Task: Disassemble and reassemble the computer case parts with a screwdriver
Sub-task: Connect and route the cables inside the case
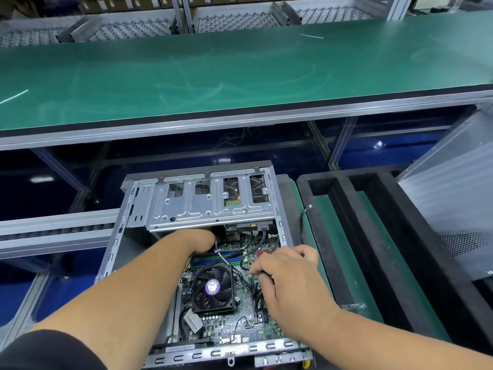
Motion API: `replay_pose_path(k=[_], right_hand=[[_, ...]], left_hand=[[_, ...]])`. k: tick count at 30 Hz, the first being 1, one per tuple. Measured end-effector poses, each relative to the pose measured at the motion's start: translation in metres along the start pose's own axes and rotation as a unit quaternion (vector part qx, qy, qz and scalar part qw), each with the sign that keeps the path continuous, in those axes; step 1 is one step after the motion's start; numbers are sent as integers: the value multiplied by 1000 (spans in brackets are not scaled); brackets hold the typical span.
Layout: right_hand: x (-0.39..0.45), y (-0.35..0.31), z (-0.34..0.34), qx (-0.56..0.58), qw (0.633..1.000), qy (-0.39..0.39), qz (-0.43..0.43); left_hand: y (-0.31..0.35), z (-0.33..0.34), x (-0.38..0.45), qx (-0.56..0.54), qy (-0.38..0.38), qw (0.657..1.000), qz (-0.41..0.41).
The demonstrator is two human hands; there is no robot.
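Take the CPU fan (213, 287) as the landmark, a black square cooler with a purple sticker in the middle of the open computer case (202, 263). The case lies on its side just in front of the person, its near edge a rail of slotted metal nearer than the fan. Just right of the fan, the right hand (290, 284) is down on the motherboard (226, 327), fingers curled and its fingertips (256, 271) pinching what looks like one of the black cables (241, 275) that run past the fan's right side; the exact grip is partly hidden. No screwdriver shows anywhere, so the step in hand is probably freeing or seating a cable, not turning a screw. To do it well, the pull should come at the plug body instead of the wire, straight off the board and clear of the fan blades. Beyond the fan and to its left, the left hand (205, 240) reaches under the silver drive cage (210, 204), and its fingers are out of sight, so I cannot tell whether they grip anything. It would be wise to steady whatever it holds there before the right hand tugs. Right of the fan, outside the case, sits a black foam tray (344, 236). Farthest beyond the fan runs the green workbench (240, 73).
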State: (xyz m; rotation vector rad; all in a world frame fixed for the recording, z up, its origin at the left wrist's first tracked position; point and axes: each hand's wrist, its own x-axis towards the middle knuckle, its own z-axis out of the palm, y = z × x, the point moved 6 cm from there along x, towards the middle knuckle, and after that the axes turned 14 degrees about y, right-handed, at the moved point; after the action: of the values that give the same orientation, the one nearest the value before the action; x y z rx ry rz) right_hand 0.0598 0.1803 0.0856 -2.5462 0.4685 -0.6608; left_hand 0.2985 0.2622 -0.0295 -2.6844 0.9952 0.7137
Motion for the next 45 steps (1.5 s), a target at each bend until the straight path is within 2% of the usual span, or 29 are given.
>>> replay_pose_path(k=[9, 13, 16, 22, 28, 36, 41, 45], right_hand=[[0, 0, 1, -11, 1000, -10, -4], [0, -1, 1, -13, 1000, -3, -8], [-1, 0, 1, -10, 1000, 2, -10], [-1, 2, 3, -9, 1000, 7, -12], [-1, 2, 3, -13, 1000, 9, -14], [-1, 3, 3, -23, 1000, -4, -9], [0, 2, 3, -23, 1000, -9, -6], [0, 1, 2, -23, 1000, -11, -6]], left_hand=[[-3, 2, 2, -80, -33, 996, -18], [-8, 3, 7, -79, -42, 996, -21], [-5, 6, 7, -67, -22, 998, 1], [-3, -1, 4, -4, 68, 998, 14], [2, 0, 8, 21, 87, 996, 28], [1, 6, 4, 37, -2, 999, 39], [1, 8, 7, 45, -18, 998, 45], [3, 8, 11, 22, 14, 999, 41]])
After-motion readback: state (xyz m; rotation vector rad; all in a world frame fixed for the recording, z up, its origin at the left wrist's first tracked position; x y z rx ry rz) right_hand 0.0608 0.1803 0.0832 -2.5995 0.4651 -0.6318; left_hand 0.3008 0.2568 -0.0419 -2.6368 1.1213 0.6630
